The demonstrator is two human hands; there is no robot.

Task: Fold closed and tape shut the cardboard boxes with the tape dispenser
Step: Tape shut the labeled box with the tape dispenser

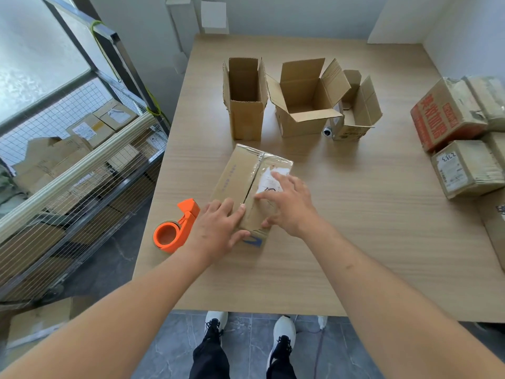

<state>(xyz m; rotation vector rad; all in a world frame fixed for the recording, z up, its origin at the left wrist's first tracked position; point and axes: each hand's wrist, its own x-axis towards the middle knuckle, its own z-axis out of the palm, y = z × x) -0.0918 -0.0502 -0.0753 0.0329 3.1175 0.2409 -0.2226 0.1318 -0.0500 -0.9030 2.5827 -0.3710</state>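
A closed cardboard box (240, 173) lies on the wooden table (355, 242), with shiny tape along its centre seam and a white label on the right flap. My left hand (218, 228) rests flat on the box's near left corner, the thumb against the near side. My right hand (287, 203) presses with straight fingers on the right flap, over the label. An orange tape dispenser (176, 228) lies on the table just left of my left hand, untouched. Three open boxes stand behind: a tall one (246, 119), a wide one (303, 121), a small one (355, 116).
Several sealed boxes (461, 168) are stacked at the table's right edge. A wire-mesh cart (82, 165) holding cardboard boxes stands left of the table. A flattened box (38, 324) lies on the floor at lower left. My feet are at the table's near edge.
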